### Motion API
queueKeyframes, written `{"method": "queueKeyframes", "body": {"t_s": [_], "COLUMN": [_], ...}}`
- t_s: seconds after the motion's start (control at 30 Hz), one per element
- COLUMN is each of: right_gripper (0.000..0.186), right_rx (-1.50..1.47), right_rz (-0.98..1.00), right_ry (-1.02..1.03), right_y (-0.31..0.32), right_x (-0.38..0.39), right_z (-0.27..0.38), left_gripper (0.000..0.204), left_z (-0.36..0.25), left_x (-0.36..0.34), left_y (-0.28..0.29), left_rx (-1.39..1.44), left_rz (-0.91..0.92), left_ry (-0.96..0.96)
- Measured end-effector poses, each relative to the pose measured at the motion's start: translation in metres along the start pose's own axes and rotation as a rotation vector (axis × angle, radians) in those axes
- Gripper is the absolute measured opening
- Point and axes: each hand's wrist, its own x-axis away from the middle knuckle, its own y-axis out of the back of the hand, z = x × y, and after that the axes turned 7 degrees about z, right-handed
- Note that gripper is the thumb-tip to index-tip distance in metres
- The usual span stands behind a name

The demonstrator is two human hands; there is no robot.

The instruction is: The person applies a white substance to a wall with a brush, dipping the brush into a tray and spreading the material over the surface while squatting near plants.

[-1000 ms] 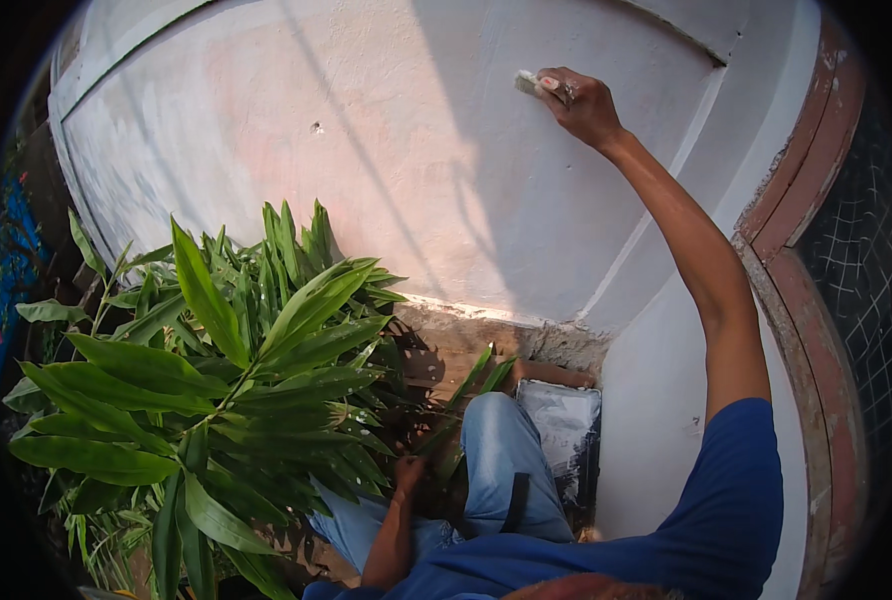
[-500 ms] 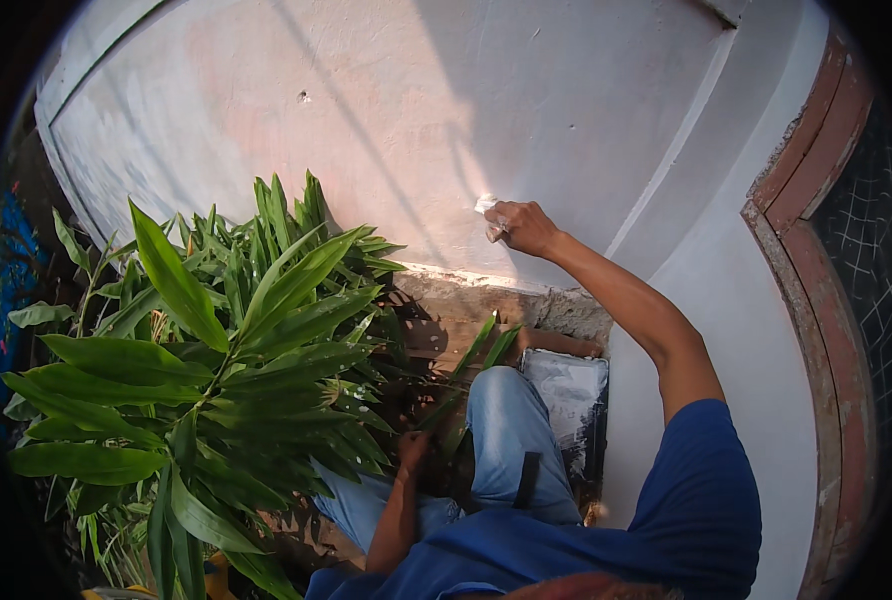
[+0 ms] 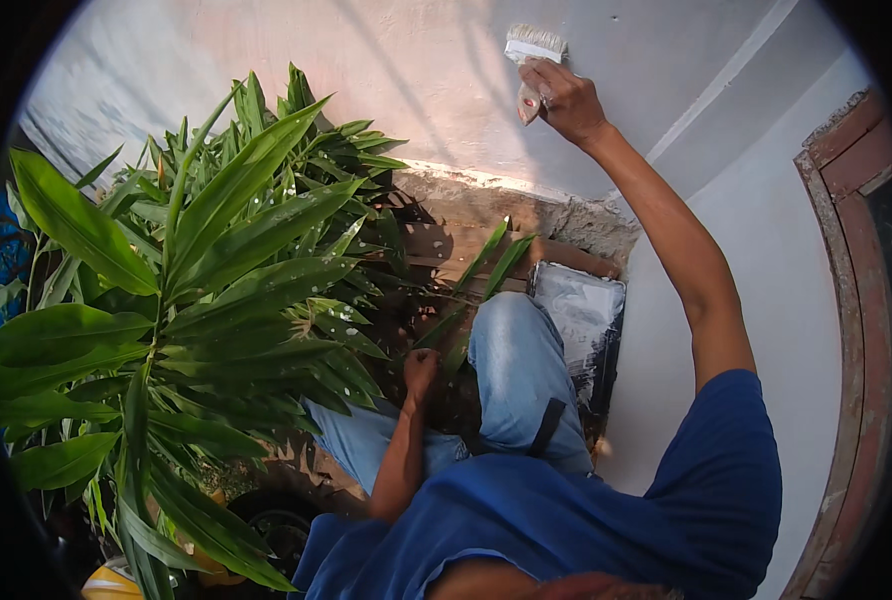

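Note:
My right hand [image 3: 564, 100] is raised against the pale plastered wall [image 3: 386, 70] and grips a wide paintbrush [image 3: 532, 52] with light bristles pressed to the wall. My left hand [image 3: 422, 372] hangs low by my knee, fingers curled, among the long green leaves of a plant [image 3: 216, 300]; whether it holds a leaf I cannot tell. My jeans-clad knees [image 3: 511, 350] are bent below me.
A paint tray [image 3: 586, 320] smeared with white paint lies by my right knee. A rough brick and mortar ledge [image 3: 526, 215] runs along the wall's foot. A weathered red window frame [image 3: 856, 300] stands at the right. A yellow object [image 3: 116, 580] sits under the plant.
My right hand with the brush went down the wall from its high right spot, then rose again; the view shifted closer. The left hand stayed by the leaves.

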Motion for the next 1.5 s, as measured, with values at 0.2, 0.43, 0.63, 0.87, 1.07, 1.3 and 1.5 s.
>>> {"method": "queueKeyframes", "body": {"t_s": [0.2,0.43,0.63,0.87,1.07,1.3,1.5], "right_gripper": [0.017,0.039,0.037,0.035,0.037,0.034,0.037], "right_rx": [-0.611,-0.318,-0.173,-0.11,-0.209,-0.433,-0.607], "right_rz": [0.193,0.571,0.604,0.811,0.76,0.826,0.739], "right_ry": [-0.607,-1.149,-1.17,-1.241,-1.19,-1.196,-1.081], "right_y": [-0.061,0.006,0.018,-0.022,-0.056,-0.07,-0.07], "right_x": [0.163,0.303,0.405,0.443,0.441,0.391,0.407], "right_z": [0.073,0.061,0.065,0.086,0.093,0.108,0.106], "left_gripper": [0.022,0.019,0.016,0.015,0.001,0.01,0.014], "left_z": [-0.052,-0.076,-0.068,-0.068,-0.052,-0.049,-0.061], "left_x": [0.031,0.053,0.039,0.045,0.045,0.043,0.042], "left_y": [-0.018,-0.019,-0.031,-0.027,-0.019,-0.019,-0.028], "left_rx": [0.266,0.363,0.33,0.296,0.206,0.212,0.11], "left_rz": [0.047,0.02,0.053,0.028,0.032,0.026,0.054], "left_ry": [0.067,0.157,0.201,0.223,0.239,0.249,0.225]}}
